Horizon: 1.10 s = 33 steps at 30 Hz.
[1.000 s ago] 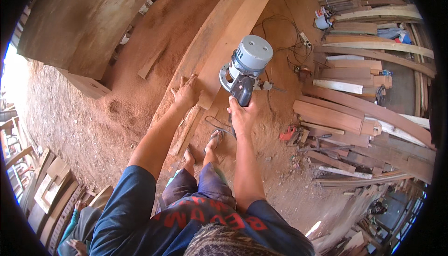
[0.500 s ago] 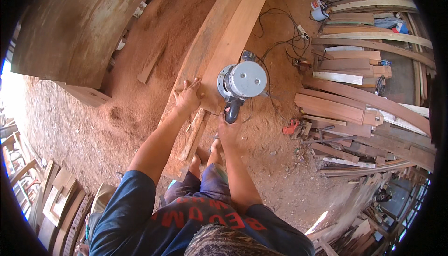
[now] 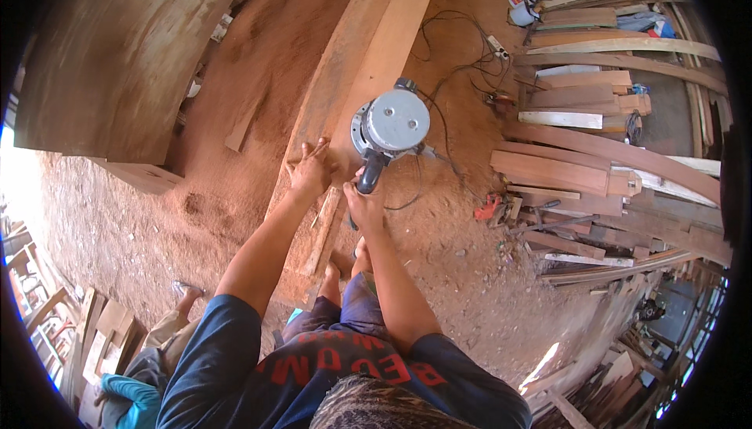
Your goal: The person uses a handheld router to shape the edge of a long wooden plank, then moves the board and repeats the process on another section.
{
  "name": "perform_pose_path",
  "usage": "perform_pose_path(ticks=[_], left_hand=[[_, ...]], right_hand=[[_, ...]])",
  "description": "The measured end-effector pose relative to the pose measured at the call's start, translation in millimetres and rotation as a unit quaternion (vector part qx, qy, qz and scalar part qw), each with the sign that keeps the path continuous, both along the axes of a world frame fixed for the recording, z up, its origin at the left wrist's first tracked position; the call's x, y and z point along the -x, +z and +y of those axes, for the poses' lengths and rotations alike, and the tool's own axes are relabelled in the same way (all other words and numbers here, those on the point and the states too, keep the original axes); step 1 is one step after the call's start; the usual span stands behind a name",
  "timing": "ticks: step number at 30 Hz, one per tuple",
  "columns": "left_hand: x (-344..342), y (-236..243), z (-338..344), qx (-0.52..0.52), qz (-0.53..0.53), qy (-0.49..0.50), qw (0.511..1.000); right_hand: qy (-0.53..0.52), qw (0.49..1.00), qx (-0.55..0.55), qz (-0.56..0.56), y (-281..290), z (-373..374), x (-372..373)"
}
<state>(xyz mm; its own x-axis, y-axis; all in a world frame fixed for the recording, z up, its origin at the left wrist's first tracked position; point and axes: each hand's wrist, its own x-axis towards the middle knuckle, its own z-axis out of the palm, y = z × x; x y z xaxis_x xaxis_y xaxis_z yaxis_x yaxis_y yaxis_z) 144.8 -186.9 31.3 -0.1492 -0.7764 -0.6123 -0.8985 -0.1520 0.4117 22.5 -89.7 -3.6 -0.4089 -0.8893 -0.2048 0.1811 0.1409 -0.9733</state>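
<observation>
A router with a round silver-grey top point(image 3: 398, 120) stands on the right edge of a long reddish wooden board point(image 3: 395, 45). Closed round its black handle, on the side nearest me, is my right hand point(image 3: 366, 203). My left hand point(image 3: 312, 171) lies on the board just left of the router, fingers spread, holding nothing. Between my forearms, a narrower strip of wood point(image 3: 317, 237) shows at the board's near end. The router's bit and the underside of its base are hidden.
A black cable point(image 3: 441, 88) trails over the sawdust to a white power strip point(image 3: 497, 47). Stacked timber point(image 3: 560, 171) lines the right side, near a red tool point(image 3: 487, 207). Far left stands a large wooden panel point(image 3: 125, 53). Another person point(image 3: 141, 390) is at lower left.
The view has shifted slightly, carrying router and board a little leftward in it. My right hand stays on the handle, my left on the board. More of the other person shows.
</observation>
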Motion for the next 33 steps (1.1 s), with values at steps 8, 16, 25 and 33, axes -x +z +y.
perform_pose_path(ticks=[8,16,25,33], left_hand=[[0.2,-1.2,-0.7,-0.002,-0.007,-0.002,1.0],[1.6,-3.5,-2.1,-0.005,-0.012,0.0,1.0],[3.8,-2.9,-3.0,-0.017,-0.021,-0.009,1.0],[7.9,0.3,-4.1,-0.013,-0.014,0.024,1.0]], right_hand=[[0.017,0.997,-0.073,0.012,12.8,-61.8,32.5],[0.028,0.999,-0.024,-0.024,2.6,-104.1,56.2],[0.042,0.997,-0.069,-0.005,0.7,-146.6,77.7],[0.058,0.996,-0.06,0.009,15.7,-205.5,107.3]])
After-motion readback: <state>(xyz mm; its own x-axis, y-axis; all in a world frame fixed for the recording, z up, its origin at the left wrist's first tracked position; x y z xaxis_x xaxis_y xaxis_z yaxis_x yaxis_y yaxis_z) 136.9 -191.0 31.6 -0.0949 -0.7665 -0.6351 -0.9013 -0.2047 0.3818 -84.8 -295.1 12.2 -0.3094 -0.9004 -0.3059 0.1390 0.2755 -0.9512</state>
